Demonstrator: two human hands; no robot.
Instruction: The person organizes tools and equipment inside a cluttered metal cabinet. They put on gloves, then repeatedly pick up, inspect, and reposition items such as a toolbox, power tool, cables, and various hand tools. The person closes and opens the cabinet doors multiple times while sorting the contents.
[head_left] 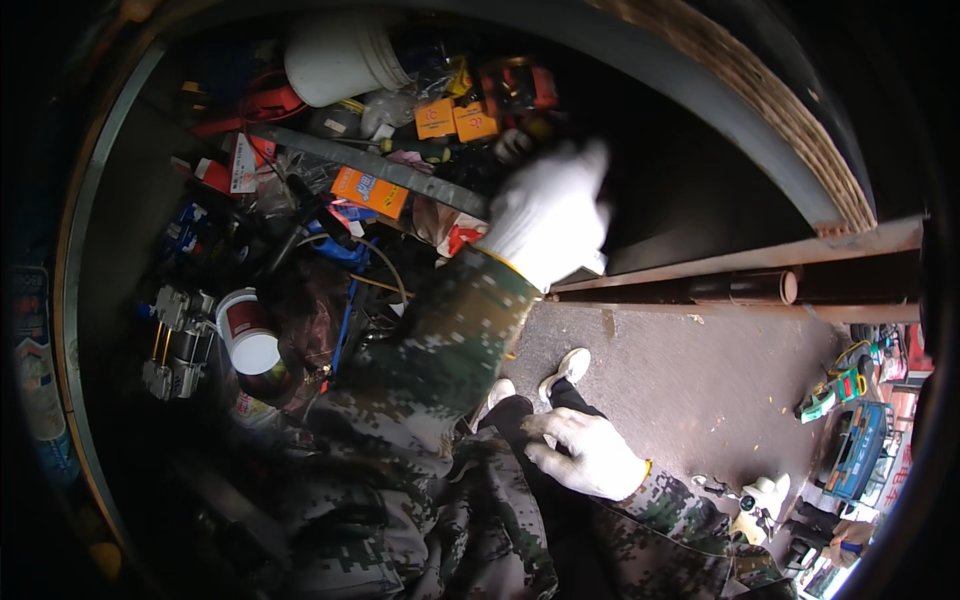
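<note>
1. Here's the long, flat, grey metal strip (430, 184), slanting through the clutter: stiff by its look, probably weighty, perhaps fixed; gripping both edges mid-length seems surest.
2. One end runs up to the blurred, white-gloved left hand (555, 215); can't tell whether it touches or grips.
3. White-gloved right hand (590, 455): well apart, loosely curled, apparently empty, before dark trousers (575, 397).

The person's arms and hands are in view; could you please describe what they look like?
The left hand and right hand wear white gloves with thin yellow cuff edges. The sleeves are long, in a blocky camouflage pattern of dark, greenish and pale grey patches. Blur hides any finer detail on the left glove.
</note>
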